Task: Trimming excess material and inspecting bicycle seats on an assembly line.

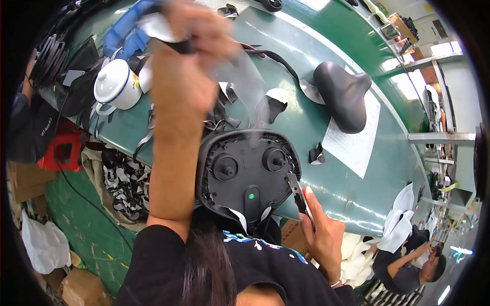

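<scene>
A black bicycle saddle (252, 176) lies upside down at the table's near edge, its underside with two round posts facing up. My right hand (324, 229) is closed round a utility knife (300, 196), whose blade touches or nearly touches the saddle's right rim. My left hand (199, 38) is raised high over the table, far from the saddle and smeared by motion. A black-and-white strip of trim (158, 28) shows at its fingers, seemingly gripped. Loose cover flaps with white backing hang at the saddle's near end, against my shirt.
A finished-looking black saddle (342, 94) rests on a paper sheet (352, 143) at the right. Black-and-white scraps (275, 104) lie beyond my saddle. A lidded white enamel mug (117, 84) and blue bin (125, 38) stand left. A scrap-filled sack (122, 183) is below; another person (408, 265) sits right.
</scene>
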A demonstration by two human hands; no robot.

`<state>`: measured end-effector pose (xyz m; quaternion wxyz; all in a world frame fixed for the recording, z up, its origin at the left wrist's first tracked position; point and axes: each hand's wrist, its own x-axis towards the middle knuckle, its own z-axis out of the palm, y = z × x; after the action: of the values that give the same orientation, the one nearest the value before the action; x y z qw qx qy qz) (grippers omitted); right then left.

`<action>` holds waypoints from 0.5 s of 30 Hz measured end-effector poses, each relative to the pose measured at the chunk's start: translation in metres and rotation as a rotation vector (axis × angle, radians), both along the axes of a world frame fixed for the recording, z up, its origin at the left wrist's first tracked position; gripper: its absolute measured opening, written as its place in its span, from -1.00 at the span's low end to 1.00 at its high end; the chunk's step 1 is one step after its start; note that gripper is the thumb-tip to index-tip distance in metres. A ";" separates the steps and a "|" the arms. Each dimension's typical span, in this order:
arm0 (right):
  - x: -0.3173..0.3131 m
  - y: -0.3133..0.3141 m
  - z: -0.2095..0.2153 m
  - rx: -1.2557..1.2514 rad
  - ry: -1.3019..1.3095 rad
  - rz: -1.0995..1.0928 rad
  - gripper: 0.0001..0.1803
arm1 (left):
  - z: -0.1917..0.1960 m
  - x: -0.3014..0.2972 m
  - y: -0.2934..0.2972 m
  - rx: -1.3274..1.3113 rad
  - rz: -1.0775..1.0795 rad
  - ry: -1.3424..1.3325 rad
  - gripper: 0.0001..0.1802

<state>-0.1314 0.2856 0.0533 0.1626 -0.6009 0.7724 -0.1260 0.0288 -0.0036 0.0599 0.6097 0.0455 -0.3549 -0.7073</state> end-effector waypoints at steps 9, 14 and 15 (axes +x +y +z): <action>-0.037 -0.005 -0.039 -0.307 -0.580 -0.549 -0.58 | -0.071 0.016 0.039 -0.725 -0.310 -1.584 -0.60; -0.051 -0.026 -0.066 -0.617 -0.959 -0.682 -0.56 | -0.064 0.025 0.006 -0.088 0.194 -1.140 -0.59; -0.052 -0.032 -0.070 -0.611 -0.972 -0.671 -0.56 | -0.061 0.025 -0.009 0.102 0.278 -1.032 -0.58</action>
<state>-0.1830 0.2534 -0.0166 0.2666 -0.2217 0.6859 -0.6398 0.0537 -0.0130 -0.0013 0.4409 0.4634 -0.5645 -0.5218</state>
